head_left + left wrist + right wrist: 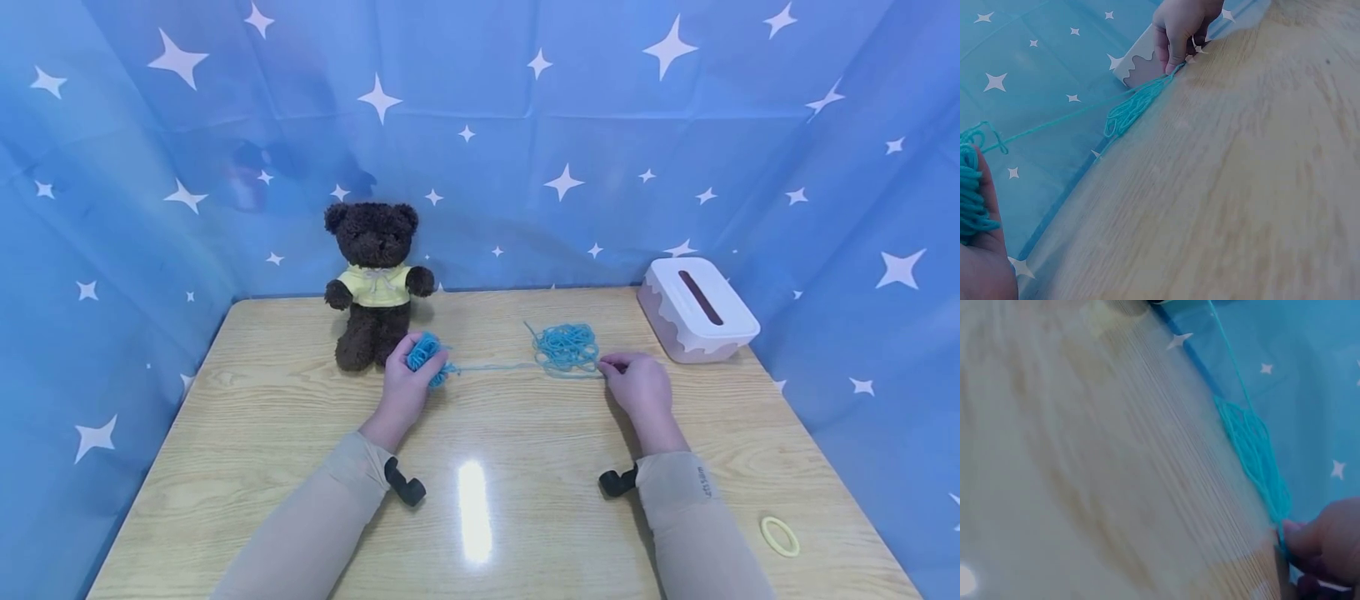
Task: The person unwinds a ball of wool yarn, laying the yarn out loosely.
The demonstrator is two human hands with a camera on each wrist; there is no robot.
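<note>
My left hand grips a wound bundle of blue yarn, thumb across its near side, in front of the teddy bear. A loose heap of the same yarn lies on the table to the right. One strand runs nearly straight from the bundle to the heap. At the heap's right edge my right hand pinches yarn between thumb and fingers. In the left wrist view the bundle lies against the palm. The right wrist view shows the thumb and fingertips on the heap's near end.
A brown teddy bear in a yellow top stands at the back left of the wooden table. A white and pinkish tissue box sits at the back right. A pale yellow ring lies near the right edge. Behind hangs a blue star-patterned curtain.
</note>
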